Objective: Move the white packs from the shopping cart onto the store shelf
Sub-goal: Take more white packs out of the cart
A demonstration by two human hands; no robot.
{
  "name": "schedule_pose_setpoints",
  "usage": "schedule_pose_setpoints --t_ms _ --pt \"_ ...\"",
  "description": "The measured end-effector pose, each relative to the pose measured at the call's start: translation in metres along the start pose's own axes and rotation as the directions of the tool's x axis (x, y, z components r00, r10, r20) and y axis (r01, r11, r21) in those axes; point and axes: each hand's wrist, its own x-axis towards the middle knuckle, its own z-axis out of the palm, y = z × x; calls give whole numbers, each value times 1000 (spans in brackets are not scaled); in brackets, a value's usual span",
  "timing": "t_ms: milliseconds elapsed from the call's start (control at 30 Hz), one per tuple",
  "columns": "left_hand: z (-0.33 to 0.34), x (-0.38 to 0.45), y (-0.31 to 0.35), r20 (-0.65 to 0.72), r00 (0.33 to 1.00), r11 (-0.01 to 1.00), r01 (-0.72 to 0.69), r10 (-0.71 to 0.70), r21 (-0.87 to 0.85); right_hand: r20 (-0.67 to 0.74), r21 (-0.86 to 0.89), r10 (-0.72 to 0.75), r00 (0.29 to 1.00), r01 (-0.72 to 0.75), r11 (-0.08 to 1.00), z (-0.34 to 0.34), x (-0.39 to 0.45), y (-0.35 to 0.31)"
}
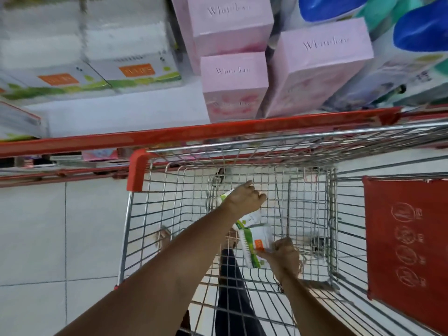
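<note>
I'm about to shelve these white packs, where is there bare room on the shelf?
Bare shelf lies in front of the stacked white packs, left of the pink boxes, behind the red shelf edge. The right side is crowded with pink boxes and blue-topped packages.

1. Pink boxes (234,86) with faint script lettering stand in a cluster at top centre, some stacked.
2. Right of the pink boxes, packages with blue tops (423,30) and teal wrapping crowd together.
3. Well below the pink boxes, to the right, hangs a red panel (407,251) printed with round pictograms.
4. Below and left of the pink boxes lies pale tiled floor (48,238).
</note>
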Motion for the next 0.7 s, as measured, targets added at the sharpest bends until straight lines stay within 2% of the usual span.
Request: schedule_pose_setpoints --t_ms 33,133,233,367,567,700 --pt "-3 -7 -2 -76 997 1000 -15 14 -15 18 -14 -24 1000 24 1000 -1 -1 -2" --pt "1 -22 -5 12 999 998 35 -35 -49 92 -58 -87 992 92 994 -4 -6 -11" --pt "-2 -41 -13 37 997 995 72 -69 -70 147 -153 -158 976 181 972 -7 -17 -27" --pt "-16 -78 -22 40 988 986 151 -148 -72 157 -198 -225 962 253 947 -20 -41 -55" --pt "-55 -148 -39 -78 955 933 261 -288 -246 96 -363 -384 918 391 846 -59 -90 -92" --pt "-94 -207 -55 -214 890 870 300 -403 -391 63 -511 -512 857 469 721 -80 -130 -124"
